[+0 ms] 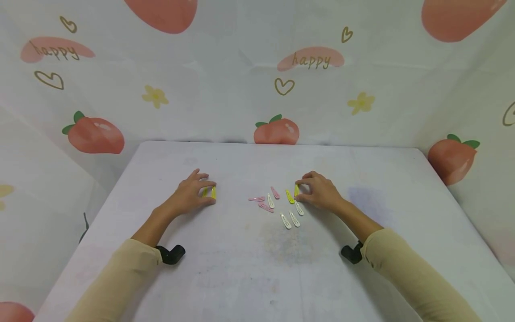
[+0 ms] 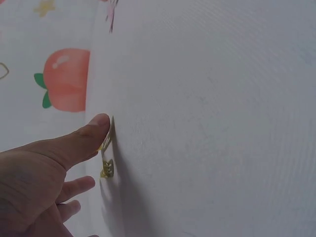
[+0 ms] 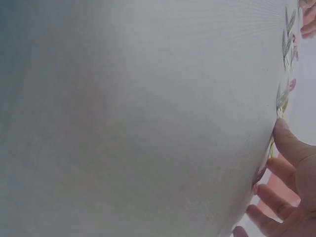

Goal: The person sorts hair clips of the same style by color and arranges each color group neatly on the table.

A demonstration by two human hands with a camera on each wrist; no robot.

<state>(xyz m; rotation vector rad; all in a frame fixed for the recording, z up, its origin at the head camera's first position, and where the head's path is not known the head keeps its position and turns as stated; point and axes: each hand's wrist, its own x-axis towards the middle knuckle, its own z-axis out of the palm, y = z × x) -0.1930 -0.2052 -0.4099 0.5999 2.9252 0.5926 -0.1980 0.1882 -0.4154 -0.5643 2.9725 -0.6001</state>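
Note:
At the left of the table, my left hand [image 1: 189, 193] pinches a yellow snap hair clip [image 1: 213, 192] end to end between thumb and index finger. Another yellow clip [image 1: 204, 192] lies just behind it, under the arch of that hand. My right hand [image 1: 320, 191] has its thumb and index finger at the two ends of a third yellow clip [image 1: 297, 190]. Beside that clip lie one more yellow clip [image 1: 289, 196] and a white clip [image 1: 299, 208]. In the right wrist view the thumb [image 3: 289, 140] largely hides the held clip.
Pink clips [image 1: 266, 207] and a white clip [image 1: 271, 201] lie mid-table between the hands. Two more white clips [image 1: 294, 219] are nearer the front. The white tabletop [image 1: 241, 268] meets a printed cloth backdrop [image 1: 225, 89] at its far edge.

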